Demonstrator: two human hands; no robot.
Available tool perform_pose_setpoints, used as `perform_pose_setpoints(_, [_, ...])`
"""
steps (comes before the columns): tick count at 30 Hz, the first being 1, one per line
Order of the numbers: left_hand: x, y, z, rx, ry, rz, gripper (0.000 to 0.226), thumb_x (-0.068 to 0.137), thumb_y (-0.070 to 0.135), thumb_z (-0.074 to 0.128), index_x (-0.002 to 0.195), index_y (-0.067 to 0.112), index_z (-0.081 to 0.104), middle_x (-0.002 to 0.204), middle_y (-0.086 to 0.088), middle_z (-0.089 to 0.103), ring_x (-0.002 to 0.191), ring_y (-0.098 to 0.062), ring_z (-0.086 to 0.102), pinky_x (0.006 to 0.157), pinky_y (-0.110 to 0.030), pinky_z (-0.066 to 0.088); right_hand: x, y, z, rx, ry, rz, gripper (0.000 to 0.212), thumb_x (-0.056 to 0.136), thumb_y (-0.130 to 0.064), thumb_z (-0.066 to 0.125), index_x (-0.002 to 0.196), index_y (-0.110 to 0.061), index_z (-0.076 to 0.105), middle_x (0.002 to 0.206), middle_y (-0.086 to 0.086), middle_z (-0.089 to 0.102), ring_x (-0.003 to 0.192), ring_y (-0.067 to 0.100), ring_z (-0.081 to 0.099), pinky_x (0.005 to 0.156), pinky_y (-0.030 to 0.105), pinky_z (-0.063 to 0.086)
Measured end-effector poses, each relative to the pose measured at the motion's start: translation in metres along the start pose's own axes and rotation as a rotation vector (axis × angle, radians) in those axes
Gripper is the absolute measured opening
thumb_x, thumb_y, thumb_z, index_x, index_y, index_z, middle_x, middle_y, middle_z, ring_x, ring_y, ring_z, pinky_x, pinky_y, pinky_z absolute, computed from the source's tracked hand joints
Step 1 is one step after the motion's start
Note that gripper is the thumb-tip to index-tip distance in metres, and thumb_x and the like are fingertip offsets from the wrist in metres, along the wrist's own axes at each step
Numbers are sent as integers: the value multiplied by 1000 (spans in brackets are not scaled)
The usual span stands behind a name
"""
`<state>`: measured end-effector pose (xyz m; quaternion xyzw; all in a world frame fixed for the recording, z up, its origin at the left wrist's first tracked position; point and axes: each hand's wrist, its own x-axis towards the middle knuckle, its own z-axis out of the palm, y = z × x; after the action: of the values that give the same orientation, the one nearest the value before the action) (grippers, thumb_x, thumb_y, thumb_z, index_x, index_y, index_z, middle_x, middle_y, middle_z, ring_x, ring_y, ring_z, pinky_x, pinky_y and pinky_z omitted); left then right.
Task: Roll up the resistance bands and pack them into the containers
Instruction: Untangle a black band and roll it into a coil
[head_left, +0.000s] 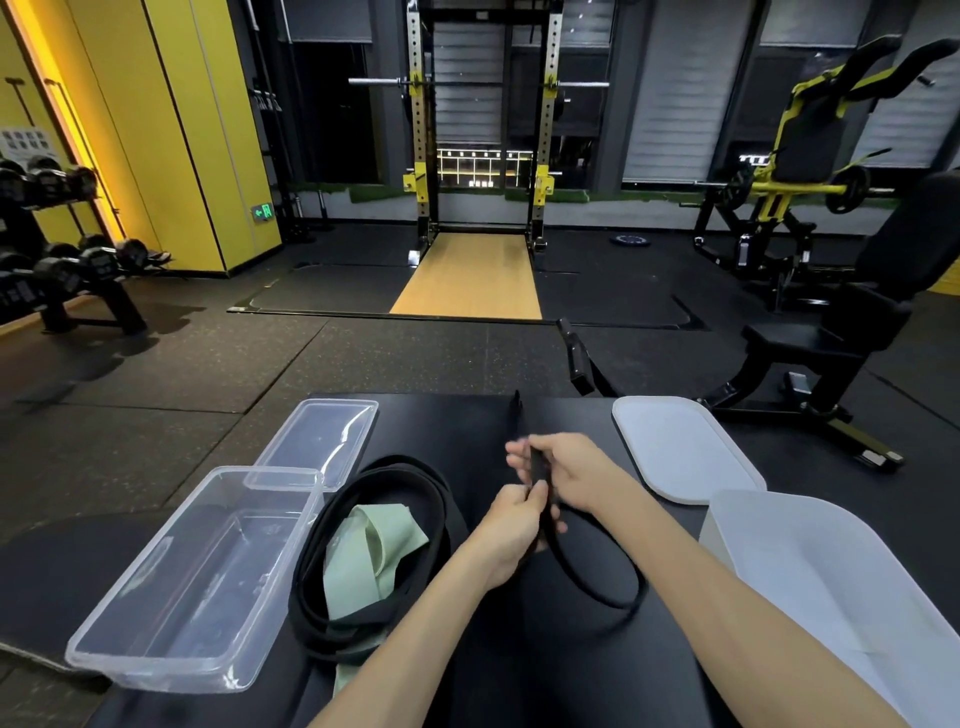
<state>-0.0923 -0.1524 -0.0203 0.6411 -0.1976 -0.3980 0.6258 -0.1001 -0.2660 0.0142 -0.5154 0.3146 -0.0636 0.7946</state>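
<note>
A black resistance band loops over the black table, and both hands hold its upper end. My left hand pinches the band from below. Just above it, my right hand grips the folded end. To the left lies a pile of more black bands with a pale green band on top. A clear open container stands at the table's left, its clear lid behind it. A white container stands at the right, its white lid behind it.
The black table fills the foreground. Beyond it are a gym floor, a squat rack, a dumbbell rack at the left and a black and yellow machine with a seat at the right.
</note>
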Motion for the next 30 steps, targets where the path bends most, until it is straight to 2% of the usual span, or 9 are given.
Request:
perform_pose_setpoints(2, [-3, -4, 4, -46, 4, -50, 29, 103, 27, 32, 92, 12, 56, 69, 3, 52, 59, -10, 56, 70, -28, 46, 0, 2, -5, -127, -3, 161, 32, 100, -13, 37, 90, 1, 64, 77, 9, 68, 75, 17, 60, 67, 28, 47])
perform_pose_setpoints(4, [-4, -5, 7, -107, 3, -62, 28, 103, 26, 32, 94, 13, 56, 67, 3, 51, 57, -9, 54, 63, -24, 46, 3, -1, -7, -138, -9, 179, 32, 100, -9, 35, 88, 1, 63, 69, 8, 67, 72, 16, 58, 64, 28, 46])
perform_pose_setpoints(9, [-2, 1, 5, -144, -42, -14, 26, 101, 28, 42, 97, 9, 59, 69, 1, 55, 61, -12, 58, 63, -25, 49, 9, -15, -2, 119, -17, -155, 22, 102, -10, 37, 104, -7, 59, 93, 7, 69, 75, 15, 67, 67, 28, 50])
perform_pose_setpoints(13, [-3, -5, 9, -152, 44, 24, 31, 104, 28, 31, 90, 11, 54, 57, 6, 44, 51, -8, 43, 54, -21, 39, 3, 0, -13, 16, -52, 75, 34, 103, -24, 39, 109, 2, 60, 86, 10, 67, 50, 11, 60, 48, 24, 47])
perform_pose_setpoints(15, [-4, -4, 9, -193, 69, -9, 33, 105, 29, 27, 86, 13, 50, 55, 7, 38, 47, -8, 36, 51, -21, 36, 1, 9, -21, -36, -91, 167, 40, 103, -28, 36, 103, 1, 62, 82, 10, 64, 43, 11, 47, 52, 25, 44])
perform_pose_setpoints(17, [-6, -4, 8, -264, 63, -53, 34, 105, 31, 28, 85, 13, 50, 55, 6, 34, 45, -9, 31, 48, -21, 34, -1, 14, -23, 19, -104, 184, 38, 103, -27, 34, 98, -1, 61, 81, 9, 61, 42, 11, 49, 57, 26, 39])
perform_pose_setpoints(22, [-12, -3, 9, -484, 45, -113, 30, 103, 33, 36, 93, 10, 52, 55, 3, 39, 45, -10, 37, 50, -23, 38, 5, 6, -13, 125, -82, -3, 26, 102, -24, 39, 102, -9, 61, 88, 3, 62, 73, 16, 58, 64, 28, 46])
perform_pose_setpoints(25, [-13, 0, 8, -545, 27, -141, 31, 103, 34, 35, 86, 12, 49, 56, 4, 38, 43, -9, 34, 46, -22, 35, 8, 11, -13, 115, -57, -19, 24, 99, -27, 48, 100, -10, 64, 84, 3, 67, 74, 17, 60, 71, 31, 45])
perform_pose_setpoints(30, [-15, -11, 7, -527, 40, -211, 35, 103, 38, 34, 84, 14, 50, 53, 7, 30, 40, -6, 26, 41, -19, 29, 4, 28, -19, 77, -28, 23, 22, 100, -27, 47, 106, -10, 60, 86, 1, 68, 75, 15, 61, 54, 26, 40])
